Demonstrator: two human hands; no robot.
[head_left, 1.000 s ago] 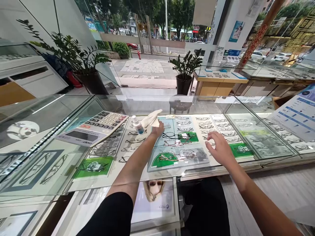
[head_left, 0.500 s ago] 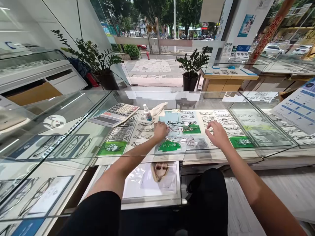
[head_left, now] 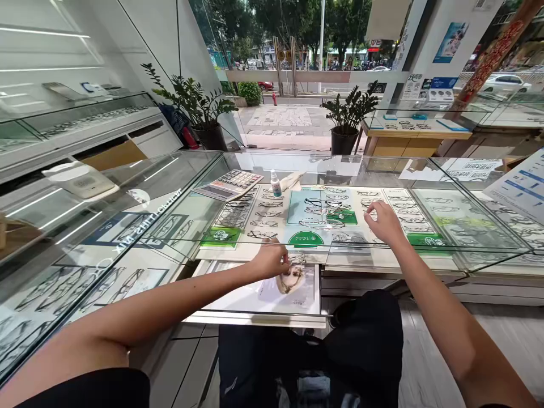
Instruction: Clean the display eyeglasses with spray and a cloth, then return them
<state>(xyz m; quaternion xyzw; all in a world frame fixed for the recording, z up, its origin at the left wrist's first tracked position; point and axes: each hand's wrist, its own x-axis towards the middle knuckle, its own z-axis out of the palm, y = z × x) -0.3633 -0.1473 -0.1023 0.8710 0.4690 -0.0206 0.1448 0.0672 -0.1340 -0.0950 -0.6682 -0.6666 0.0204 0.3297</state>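
Over the front edge of the glass counter (head_left: 425, 247), my left hand (head_left: 272, 259) is closed with thumb and fingers pinched. A thin-framed pair of glasses (head_left: 297, 259) sticks out from its fingertips, above the pulled-out drawer (head_left: 221, 303). Inside the drawer lies a clear bag (head_left: 272, 292) with a picture of a face in sunglasses. My right hand (head_left: 385, 222) is over the counter top to the right, fingers loosely curved and thumb near the index finger; nothing shows in it. Two dark-framed pairs of glasses (head_left: 318, 203) lie on the counter's middle, near a green card (head_left: 342, 217).
A calculator (head_left: 236, 184), a small spray bottle (head_left: 275, 184) and a pale cloth (head_left: 292, 181) rest on the counter's back left. Rows of glasses (head_left: 266, 213) show under the glass. A side counter (head_left: 123, 238) adjoins at left, and a printed sheet (head_left: 521, 184) stands at right.
My left hand has drawn back toward me from the counter's middle to above the drawer, with a pair of glasses in it. The right hand stays over the counter, fingers more curved. The view has shifted.
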